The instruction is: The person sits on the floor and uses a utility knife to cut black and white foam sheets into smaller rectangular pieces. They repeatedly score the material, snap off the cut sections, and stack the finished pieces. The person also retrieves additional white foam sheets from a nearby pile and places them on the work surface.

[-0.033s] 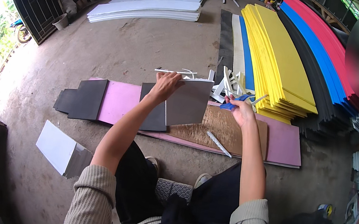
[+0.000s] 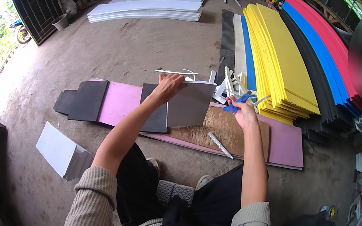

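My left hand (image 2: 170, 87) is closed on the upper edge of a grey panel with a white edge (image 2: 190, 106), which stands tilted over the boards. In the fingers of my right hand (image 2: 244, 113), to the right of the panel, is a blue strip-like piece (image 2: 236, 104); its exact kind is unclear. A pale narrow piece (image 2: 261, 100) shows just beyond that hand, and I cannot tell whether I hold it. Below the panel lie a dark square sheet (image 2: 154, 118) and a worn brown board (image 2: 240, 130) on long pink sheets (image 2: 286, 145). A thin white strip (image 2: 220, 145) rests on the brown board.
White offcuts (image 2: 230, 84) lie heaped beyond my right hand. Yellow sheets (image 2: 290, 59) are stacked at the far right, beside black, blue and red stacks. A white block of panels (image 2: 56, 149) sits at my left. Far off, another person's arms reach over white sheets (image 2: 153, 8).
The blue piece in my right hand has turned more upright. My left hand and the panel have shifted only slightly to the right.
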Available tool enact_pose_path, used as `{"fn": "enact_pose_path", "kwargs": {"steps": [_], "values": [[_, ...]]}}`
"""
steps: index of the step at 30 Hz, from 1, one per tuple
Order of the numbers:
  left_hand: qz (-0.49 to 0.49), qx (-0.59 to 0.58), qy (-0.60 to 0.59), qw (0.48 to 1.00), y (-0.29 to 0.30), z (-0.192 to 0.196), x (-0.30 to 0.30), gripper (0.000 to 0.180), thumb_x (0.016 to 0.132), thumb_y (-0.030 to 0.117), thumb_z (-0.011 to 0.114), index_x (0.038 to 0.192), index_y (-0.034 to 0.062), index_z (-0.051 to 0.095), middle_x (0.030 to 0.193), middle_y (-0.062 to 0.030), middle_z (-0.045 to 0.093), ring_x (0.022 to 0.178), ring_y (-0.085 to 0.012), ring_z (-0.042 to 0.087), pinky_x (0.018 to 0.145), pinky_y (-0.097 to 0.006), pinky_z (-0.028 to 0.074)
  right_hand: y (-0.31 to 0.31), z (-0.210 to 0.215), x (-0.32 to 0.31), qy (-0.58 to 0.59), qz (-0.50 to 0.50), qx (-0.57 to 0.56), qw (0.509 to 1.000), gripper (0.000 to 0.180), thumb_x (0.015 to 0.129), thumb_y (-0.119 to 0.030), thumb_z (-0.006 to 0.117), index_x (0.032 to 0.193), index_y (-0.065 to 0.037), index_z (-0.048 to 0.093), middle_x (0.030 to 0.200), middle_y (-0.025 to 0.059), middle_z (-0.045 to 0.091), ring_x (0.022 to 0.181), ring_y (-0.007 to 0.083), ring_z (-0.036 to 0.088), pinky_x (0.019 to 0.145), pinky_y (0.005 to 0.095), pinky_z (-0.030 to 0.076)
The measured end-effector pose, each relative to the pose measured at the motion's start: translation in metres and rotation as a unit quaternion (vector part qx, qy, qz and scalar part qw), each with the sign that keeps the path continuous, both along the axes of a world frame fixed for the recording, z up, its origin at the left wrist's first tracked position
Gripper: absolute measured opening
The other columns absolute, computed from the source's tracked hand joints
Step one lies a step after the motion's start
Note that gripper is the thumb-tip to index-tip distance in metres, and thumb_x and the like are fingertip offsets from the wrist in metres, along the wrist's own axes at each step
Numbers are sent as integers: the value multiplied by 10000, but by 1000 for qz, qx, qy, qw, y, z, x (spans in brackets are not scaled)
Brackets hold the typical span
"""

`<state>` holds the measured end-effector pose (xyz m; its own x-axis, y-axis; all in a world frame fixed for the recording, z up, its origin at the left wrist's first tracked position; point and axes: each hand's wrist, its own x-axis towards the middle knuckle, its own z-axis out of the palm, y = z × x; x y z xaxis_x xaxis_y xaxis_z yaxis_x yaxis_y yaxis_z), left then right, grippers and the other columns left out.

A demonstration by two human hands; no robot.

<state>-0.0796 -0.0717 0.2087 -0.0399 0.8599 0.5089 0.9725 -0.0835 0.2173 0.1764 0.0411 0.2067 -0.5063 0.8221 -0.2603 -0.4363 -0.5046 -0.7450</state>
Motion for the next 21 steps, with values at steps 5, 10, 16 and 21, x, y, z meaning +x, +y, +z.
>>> {"fn": "enact_pose_path", "kwargs": {"steps": [5,10,16,21], "values": [[-2,-132,-5,991,8,16,13,264,780,306,537,919,86,495,890,-82,570,871,-251,545,816,-436,303,-5,8,13,-154,17,124,980,140,814,15,417,954,14,418,783,100,535,738,185,569,603,241,441],[-49,-157,27,986,12,28,29,419,744,342,568,1072,105,459,924,-95,571,906,-238,546,835,-395,355,-24,14,4,-272,64,191,941,100,827,-67,421,895,0,393,716,98,536,554,165,564,503,259,449],[-71,2,92,993,43,5,49,355,757,232,538,1073,93,456,873,-100,559,810,-259,566,705,-370,450,-33,1,-10,-325,118,295,891,194,830,-123,434,864,43,341,595,168,543,527,243,604,442,333,482],[-85,-8,36,996,55,12,61,266,754,83,471,1016,94,519,807,-73,553,726,-244,579,594,-343,477,-35,3,-6,-501,50,380,776,372,865,-321,375,837,46,432,636,250,554,631,355,583,548,429,459]]}}
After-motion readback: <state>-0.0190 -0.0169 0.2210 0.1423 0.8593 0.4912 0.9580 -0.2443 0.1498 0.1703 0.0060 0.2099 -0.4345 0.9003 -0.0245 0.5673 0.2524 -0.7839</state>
